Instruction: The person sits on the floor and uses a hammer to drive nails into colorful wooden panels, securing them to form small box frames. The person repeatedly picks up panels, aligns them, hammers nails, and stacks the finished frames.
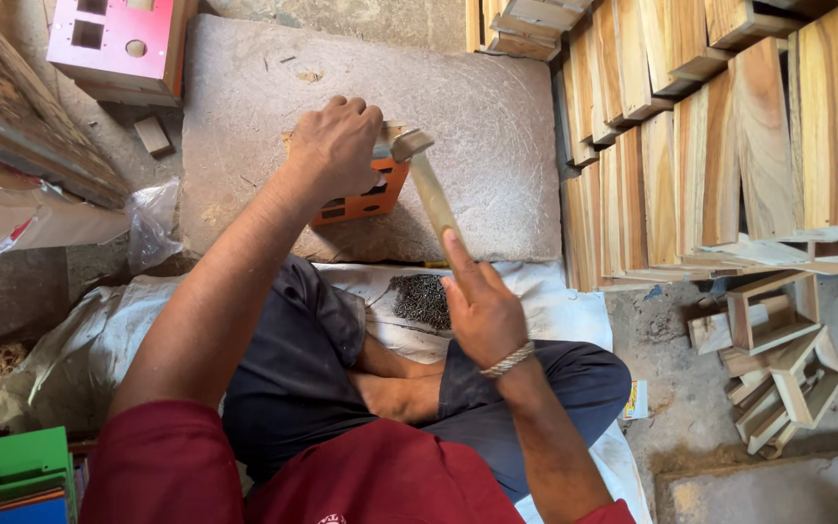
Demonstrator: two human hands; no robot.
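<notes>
the right hand (pixel 482 311) is closed around the lower end of a hammer (pixel 426 180), with the index finger stretched along the wooden handle. from this grip the handle runs up and a little to the left, away from the body, and the metal head sits at the far end, lying across the handle. the left hand (pixel 334 147) is curled over an orange wooden piece (pixel 366 202) with cut-out slots and presses it on the flat stone slab (pixel 497 116); whether the fingers pinch something small i cannot tell. the hammer head is just beside the left hand's knuckles, above the top edge of the orange piece. so the left hand is nearer to the piece; the right hand is well behind it. a dark pile of small nails (pixel 422 299) lies on the white cloth (pixel 555 311), just left of the right hand.
</notes>
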